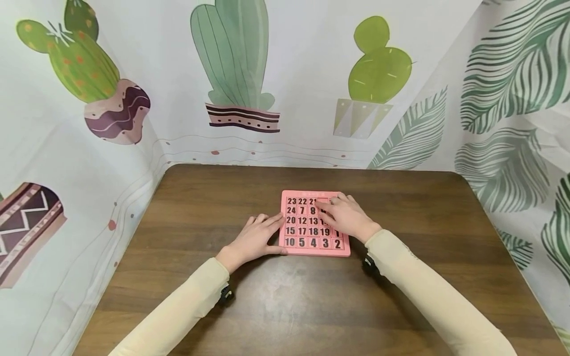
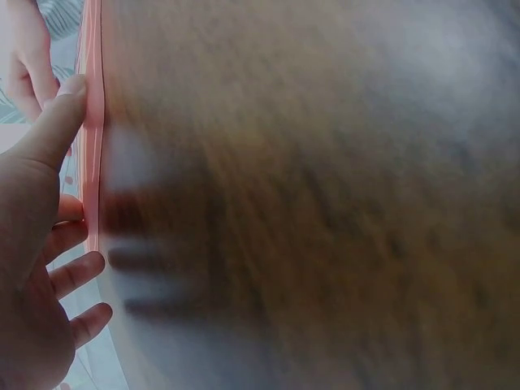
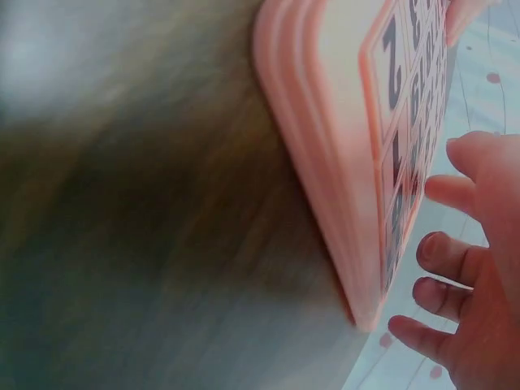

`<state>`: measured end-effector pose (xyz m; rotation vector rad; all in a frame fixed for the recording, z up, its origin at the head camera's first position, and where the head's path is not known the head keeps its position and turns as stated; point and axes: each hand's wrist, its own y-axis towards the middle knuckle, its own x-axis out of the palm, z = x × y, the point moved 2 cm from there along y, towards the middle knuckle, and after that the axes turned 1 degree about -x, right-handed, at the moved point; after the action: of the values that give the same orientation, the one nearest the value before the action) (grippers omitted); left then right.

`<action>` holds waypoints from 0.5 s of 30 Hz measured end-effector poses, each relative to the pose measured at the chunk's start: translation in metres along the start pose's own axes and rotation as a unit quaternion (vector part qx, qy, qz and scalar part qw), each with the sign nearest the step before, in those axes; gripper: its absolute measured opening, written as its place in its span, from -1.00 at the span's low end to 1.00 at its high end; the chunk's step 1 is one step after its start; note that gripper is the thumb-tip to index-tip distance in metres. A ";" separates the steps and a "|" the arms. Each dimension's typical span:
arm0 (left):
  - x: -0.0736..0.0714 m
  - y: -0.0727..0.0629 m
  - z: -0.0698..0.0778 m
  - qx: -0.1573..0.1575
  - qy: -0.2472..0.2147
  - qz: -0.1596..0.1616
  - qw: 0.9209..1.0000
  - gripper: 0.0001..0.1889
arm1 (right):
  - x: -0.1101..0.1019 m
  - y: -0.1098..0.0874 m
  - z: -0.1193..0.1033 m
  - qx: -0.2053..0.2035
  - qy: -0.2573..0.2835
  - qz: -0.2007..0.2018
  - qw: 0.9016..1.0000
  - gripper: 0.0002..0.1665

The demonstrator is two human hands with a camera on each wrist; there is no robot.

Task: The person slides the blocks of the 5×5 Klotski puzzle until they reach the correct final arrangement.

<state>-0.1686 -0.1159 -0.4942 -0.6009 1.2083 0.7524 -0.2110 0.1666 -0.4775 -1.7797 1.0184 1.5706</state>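
We see the pink number board (image 1: pixel 311 251) lying flat on the counter (image 1: pixel 285 306), between the two hands. It sits right of the left hand (image 1: pixel 253 238), whose parted thumb and straight fingers touch its near and left edges. The right hand (image 1: pixel 349 216) comes over its right side, fingers apart and loosely extended above the number tiles (image 1: pixel 313 231), nearer the far row, where a bare slot (image 1: pixel 322 200) shows just right of 21. Whether a fingertip presses a tile, we cannot tell. The board looks almost square, with no clear long axis. That right hand hides several right-side numbers; beyond the counter's far edge hangs a cactus-print cloth (image 1: pixel 307 113).
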 end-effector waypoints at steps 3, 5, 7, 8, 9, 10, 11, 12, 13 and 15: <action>0.001 0.001 0.000 0.000 0.000 -0.002 1.000 0.03 | 0.000 0.004 -0.004 -0.009 -0.004 0.002 1.000 -0.52; 0.001 0.002 0.001 0.001 -0.001 0.000 1.000 0.02 | -0.001 0.006 -0.006 -0.012 -0.010 -0.001 1.000 -0.52; 0.001 0.002 0.001 0.003 0.001 0.002 1.000 0.02 | -0.001 0.005 -0.007 -0.009 -0.013 -0.008 1.000 -0.51; 0.002 0.002 0.001 0.002 0.002 0.002 1.000 0.02 | -0.001 0.005 -0.006 -0.007 -0.014 -0.013 1.000 -0.50; 0.002 0.002 0.000 0.002 0.004 0.002 1.000 0.02 | -0.001 0.004 -0.005 -0.004 -0.016 -0.017 1.000 -0.50; 0.002 0.002 0.000 0.002 0.005 0.002 1.000 0.02 | -0.001 0.004 -0.003 -0.001 -0.017 -0.019 1.000 -0.49; 0.003 0.002 0.000 0.001 0.006 0.001 1.000 0.02 | -0.001 0.002 -0.002 0.004 -0.016 -0.021 1.000 -0.49; 0.002 0.001 -0.001 0.002 0.006 0.002 1.000 0.02 | -0.001 0.001 0.000 0.007 -0.016 -0.022 1.000 -0.49; 0.002 0.001 -0.001 0.002 0.006 0.002 1.000 0.02 | -0.001 0.000 0.002 0.010 -0.017 -0.023 1.000 -0.49; 0.002 0.000 -0.002 0.000 -0.001 0.004 1.000 0.02 | -0.001 -0.002 0.006 0.014 -0.021 -0.019 1.000 -0.49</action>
<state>-0.1692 -0.1172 -0.4962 -0.5956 1.2101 0.7598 -0.2126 0.1733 -0.4772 -1.7310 0.9763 1.5560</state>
